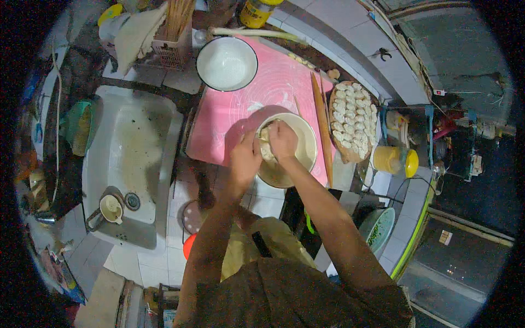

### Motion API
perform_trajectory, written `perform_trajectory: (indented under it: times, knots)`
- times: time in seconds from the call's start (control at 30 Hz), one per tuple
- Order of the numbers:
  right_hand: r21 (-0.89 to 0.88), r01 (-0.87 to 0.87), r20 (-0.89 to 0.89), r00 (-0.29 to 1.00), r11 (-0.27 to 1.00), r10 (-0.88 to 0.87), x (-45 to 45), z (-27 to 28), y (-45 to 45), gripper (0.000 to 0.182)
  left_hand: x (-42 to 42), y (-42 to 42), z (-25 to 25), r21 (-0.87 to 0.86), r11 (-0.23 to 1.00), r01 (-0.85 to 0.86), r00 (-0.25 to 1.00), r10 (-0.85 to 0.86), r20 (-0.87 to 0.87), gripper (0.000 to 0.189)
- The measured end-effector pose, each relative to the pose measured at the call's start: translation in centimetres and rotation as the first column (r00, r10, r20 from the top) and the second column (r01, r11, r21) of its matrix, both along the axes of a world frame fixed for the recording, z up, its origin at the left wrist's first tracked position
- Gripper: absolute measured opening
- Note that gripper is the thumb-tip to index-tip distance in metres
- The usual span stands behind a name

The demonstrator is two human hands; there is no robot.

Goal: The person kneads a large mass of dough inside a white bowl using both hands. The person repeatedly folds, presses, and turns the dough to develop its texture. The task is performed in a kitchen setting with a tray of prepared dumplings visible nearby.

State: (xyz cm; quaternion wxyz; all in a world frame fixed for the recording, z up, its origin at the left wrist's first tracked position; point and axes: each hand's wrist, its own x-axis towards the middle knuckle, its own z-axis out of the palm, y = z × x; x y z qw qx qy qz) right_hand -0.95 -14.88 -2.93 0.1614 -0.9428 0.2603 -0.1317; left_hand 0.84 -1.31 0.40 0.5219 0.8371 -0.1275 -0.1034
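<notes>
A deep pale enamel bowl (pixel 305 135) stands at the near side of a pink silicone kneading mat (pixel 213 119). My left hand (pixel 245 159) is at the bowl's left rim, thumb side against it. Inside the bowl, my right hand (pixel 283 140) is curled over a lump of pale dough (pixel 267 151), its fingers pressing into it. Part of the dough is hidden beneath the right hand. White flour smudges mark the mat beyond the bowl.
A white enamel basin (pixel 227 63) sits at the mat's far left. To the right lie a wooden rolling pin (pixel 321 123) and a board of dumplings (pixel 353 117). Also nearby are a yellow-lidded jar (pixel 393 161), a bowl with chopped greens (pixel 377 229) and a sink (pixel 139 135) holding a ladle-like cup (pixel 110 209).
</notes>
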Motion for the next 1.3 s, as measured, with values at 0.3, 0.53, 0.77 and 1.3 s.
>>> perform_trajectory:
  times: [0.3, 0.53, 0.77, 1.3]
  knots:
    - [0.079, -0.344, -0.242, 0.904, 0.936, 0.353, -2.3, 7.0, -0.7, 0.024, 0.1, -0.4, -1.1, -0.055, 0.995, -0.085, 0.989, 0.091, 0.114, 0.026]
    - [-0.060, -0.557, -0.377, 0.781, 0.829, 0.498, -4.3, 4.3, 1.8, 0.026, -0.3, -0.2, -1.9, -0.122, 0.991, -0.063, 0.993, 0.075, 0.095, 0.028]
    - [-0.326, -0.680, -0.400, 0.729, 0.657, 0.555, -2.8, 1.0, -0.2, 0.021, -0.5, -0.1, -2.4, -0.135, 0.990, -0.028, 0.999, 0.032, 0.027, 0.028]
    - [0.056, -0.340, -0.302, 0.890, 0.939, 0.341, -2.2, 6.8, -1.5, 0.032, -0.3, -0.1, -0.8, -0.057, 0.995, -0.084, 0.996, 0.082, -0.033, 0.027]
